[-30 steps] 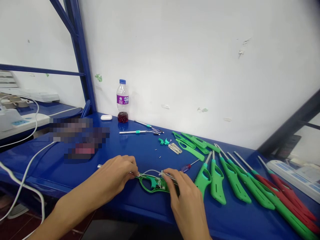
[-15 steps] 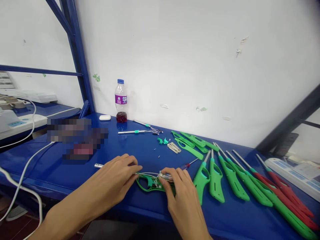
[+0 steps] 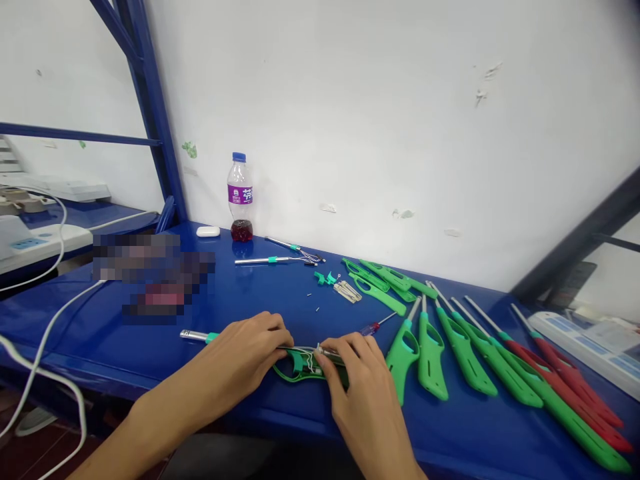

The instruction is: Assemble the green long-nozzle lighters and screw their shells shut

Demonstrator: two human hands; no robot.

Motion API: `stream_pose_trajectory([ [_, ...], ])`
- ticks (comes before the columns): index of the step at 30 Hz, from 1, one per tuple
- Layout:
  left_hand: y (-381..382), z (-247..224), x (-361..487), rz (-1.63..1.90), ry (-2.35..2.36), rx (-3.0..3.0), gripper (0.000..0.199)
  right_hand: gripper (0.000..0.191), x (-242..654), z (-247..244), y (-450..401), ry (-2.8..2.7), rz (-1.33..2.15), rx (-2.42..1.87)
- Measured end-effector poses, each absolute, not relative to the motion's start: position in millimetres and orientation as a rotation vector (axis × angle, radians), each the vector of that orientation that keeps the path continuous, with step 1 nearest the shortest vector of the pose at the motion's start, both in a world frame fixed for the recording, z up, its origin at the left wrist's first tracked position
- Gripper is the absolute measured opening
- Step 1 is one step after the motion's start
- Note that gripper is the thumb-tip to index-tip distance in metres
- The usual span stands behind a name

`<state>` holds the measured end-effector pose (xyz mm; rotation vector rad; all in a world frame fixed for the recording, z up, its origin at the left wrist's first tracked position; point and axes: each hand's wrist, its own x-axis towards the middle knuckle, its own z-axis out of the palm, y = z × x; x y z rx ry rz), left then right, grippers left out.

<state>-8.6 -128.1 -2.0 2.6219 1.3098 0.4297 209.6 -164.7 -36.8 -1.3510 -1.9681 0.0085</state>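
Observation:
An opened green stick lighter lies near the table's front edge, its inner parts and white wires exposed. Its metal tube sticks out to the left, past my wrist. My left hand is closed around the lighter's neck end, fingertips pinching near the wire. A clear fuel tank is between the thumb and fingers of my right hand, over the handle half of the shell. Much of the tank and handle is hidden by that hand. Just behind it lies a screwdriver.
Several green lighters and red lighters are lined up on the right. Behind are green shell halves, metal pieces, tube assemblies and a drink bottle. White cables hang at left.
My left hand has shifted slightly right along the lighter. More of the metal tube and its teal collar now shows at left. My right hand keeps the tank at the handle; the view moved slightly.

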Motion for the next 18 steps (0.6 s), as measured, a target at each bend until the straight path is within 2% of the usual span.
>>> stream_pose_trajectory([
  [8, -129.0, -2.9, -6.0, 0.464, 1.351, 2.564, 0.02, 0.019, 209.7, -36.5, -164.4, -1.96, -0.044, -1.349],
  [18, -135.0, 1.9, -4.4, 0.433, 1.358, 2.659, 0.029, 0.017, 209.0, -34.0, -167.1, -1.939, 0.05, -1.345],
])
